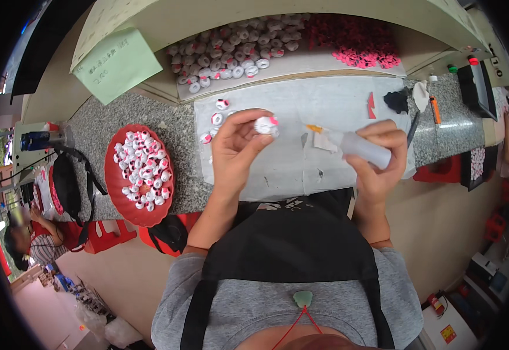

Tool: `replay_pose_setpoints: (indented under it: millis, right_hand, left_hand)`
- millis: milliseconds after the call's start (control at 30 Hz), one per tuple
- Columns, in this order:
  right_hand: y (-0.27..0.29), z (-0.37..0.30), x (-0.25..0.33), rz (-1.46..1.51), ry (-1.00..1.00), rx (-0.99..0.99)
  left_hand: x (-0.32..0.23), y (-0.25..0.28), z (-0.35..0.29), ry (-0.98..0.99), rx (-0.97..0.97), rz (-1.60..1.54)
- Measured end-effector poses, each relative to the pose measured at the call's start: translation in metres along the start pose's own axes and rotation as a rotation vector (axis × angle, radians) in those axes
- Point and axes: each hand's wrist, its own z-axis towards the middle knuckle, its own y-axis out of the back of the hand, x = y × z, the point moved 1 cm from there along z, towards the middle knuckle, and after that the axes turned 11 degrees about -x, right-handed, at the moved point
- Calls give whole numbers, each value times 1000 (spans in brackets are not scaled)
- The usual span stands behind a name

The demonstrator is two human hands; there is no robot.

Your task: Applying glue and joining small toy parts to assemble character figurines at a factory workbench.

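Between the thumb and fingers of my left hand (238, 143) is a small white ring-shaped piece (263, 125) with a pink patch, raised over the paper-covered bench. My right hand (381, 160) grips a translucent white squeeze bottle (366, 150), tilted so its orange-yellow nozzle tip (312, 128) points left toward the piece. A gap separates the tip from the piece. Several similar white and pink pieces (217, 119) lie on the white paper (277, 169) just left of my left hand. A small pale block (324, 142) rests on the paper behind the nozzle.
A red scalloped tray (112, 192) heaped with white and pink pieces stands at left. On the shelf at the back are piles of white rings (231, 49) and pink pieces (365, 57). An orange marker (435, 110) and black cloth (396, 101) lie at right. Another person (44, 239) sits far left.
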Motion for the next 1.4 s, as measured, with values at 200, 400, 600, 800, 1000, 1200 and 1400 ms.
replay_pose_setpoints:
  millis: [200, 400, 600, 800, 1000, 1200, 1400]
  right_hand:
    - [33, 36, -74, -146, -474, 109]
    - [29, 86, -146, -1003, 248, 150]
    - [27, 81, -150, -1162, 201, 357]
    - [23, 66, -138, -1018, 233, 455]
    - [6, 44, -107, -659, 70, 189]
    - [-32, 6, -42, 32, -575, 32]
    - [-37, -2, -26, 293, -635, 106]
  left_hand:
    - [-7, 12, 9, -25, -92, -67]
    - [-10, 5, 3, -17, -114, -54]
    - [-9, 7, 2, -3, -128, -34]
    - [-8, 5, 6, 0, -87, -70]
    - [-8, 6, 5, -17, -81, -75]
    - [-6, 3, 3, -145, -53, 53]
    - [-6, -4, 0, -191, -31, 203]
